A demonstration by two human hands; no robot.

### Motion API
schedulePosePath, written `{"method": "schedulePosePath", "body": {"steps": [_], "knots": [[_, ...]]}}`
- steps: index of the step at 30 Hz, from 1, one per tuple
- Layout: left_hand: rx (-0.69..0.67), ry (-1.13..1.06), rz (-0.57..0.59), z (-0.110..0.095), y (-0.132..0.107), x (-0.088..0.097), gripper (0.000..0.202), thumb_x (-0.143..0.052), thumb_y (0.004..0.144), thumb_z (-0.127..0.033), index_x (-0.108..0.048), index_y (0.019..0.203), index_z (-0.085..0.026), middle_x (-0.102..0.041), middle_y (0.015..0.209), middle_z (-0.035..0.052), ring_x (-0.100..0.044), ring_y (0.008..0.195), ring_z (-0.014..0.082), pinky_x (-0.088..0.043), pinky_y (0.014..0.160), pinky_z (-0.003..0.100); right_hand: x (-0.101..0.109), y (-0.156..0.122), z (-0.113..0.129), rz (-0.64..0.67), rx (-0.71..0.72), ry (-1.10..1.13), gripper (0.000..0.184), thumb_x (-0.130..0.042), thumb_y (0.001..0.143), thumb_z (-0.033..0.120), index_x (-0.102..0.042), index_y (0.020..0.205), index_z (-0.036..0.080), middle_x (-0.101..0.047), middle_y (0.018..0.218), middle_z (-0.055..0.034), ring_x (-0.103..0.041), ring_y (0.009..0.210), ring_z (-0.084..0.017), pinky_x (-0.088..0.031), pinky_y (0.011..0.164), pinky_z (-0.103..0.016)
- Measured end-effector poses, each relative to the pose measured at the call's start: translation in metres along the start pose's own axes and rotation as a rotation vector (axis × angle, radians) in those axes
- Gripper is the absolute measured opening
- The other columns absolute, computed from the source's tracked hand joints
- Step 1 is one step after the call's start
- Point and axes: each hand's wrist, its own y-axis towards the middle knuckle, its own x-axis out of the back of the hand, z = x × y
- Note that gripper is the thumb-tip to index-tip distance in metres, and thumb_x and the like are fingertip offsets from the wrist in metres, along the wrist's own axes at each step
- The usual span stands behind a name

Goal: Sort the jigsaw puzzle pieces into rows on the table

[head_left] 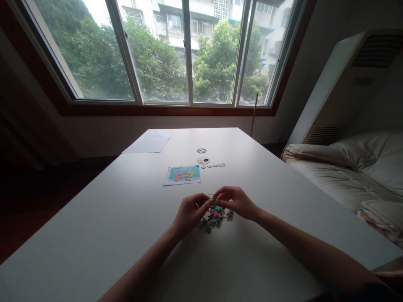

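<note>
My left hand (192,209) and my right hand (236,202) meet over a small heap of jigsaw puzzle pieces (215,214). Between their fingertips is a greenish puzzle piece (214,201), pinched from both sides; whether it is one piece or two joined, I cannot tell. The heap mixes pink, teal, green and pale pieces, partly hidden by my left hand. Beyond the hands lies a printed cartoon picture (184,173) on paper. To its right, several puzzle pieces (213,166) form a short row.
Two round flat items (203,160) lie behind the row of pieces. A white sheet of paper (147,142) rests at the far left of the white table (103,209). A pale sofa (333,167) stands to the right, and windows line the far wall.
</note>
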Motion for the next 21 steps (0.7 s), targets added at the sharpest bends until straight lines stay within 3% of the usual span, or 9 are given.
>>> {"method": "schedulePosePath", "body": {"steps": [12,21], "knots": [[0.080,-0.170,-0.044,0.0043,0.0028,0.0014,0.024,-0.055,0.075,-0.034,-0.061,0.068,-0.012,-0.054,0.054,-0.0012,-0.048,0.051,0.0108,-0.037,0.049,0.020,0.0037,-0.0044,0.0054,-0.068,0.194,-0.376,0.026,-0.062,0.074,0.034,-0.061,0.093,0.017,-0.064,0.077,-0.0031,-0.057,0.062,-0.011,-0.047,0.059,-0.023],[0.093,-0.202,-0.024,0.0037,0.0029,0.0005,0.023,-0.054,0.075,-0.033,-0.060,0.068,-0.012,-0.053,0.055,-0.0009,-0.047,0.051,0.0106,-0.037,0.049,0.020,0.0028,-0.0055,-0.0002,-0.052,0.296,-0.462,0.023,-0.060,0.077,0.035,-0.060,0.093,0.018,-0.063,0.082,-0.0039,-0.056,0.061,-0.011,-0.048,0.058,-0.023]]}}
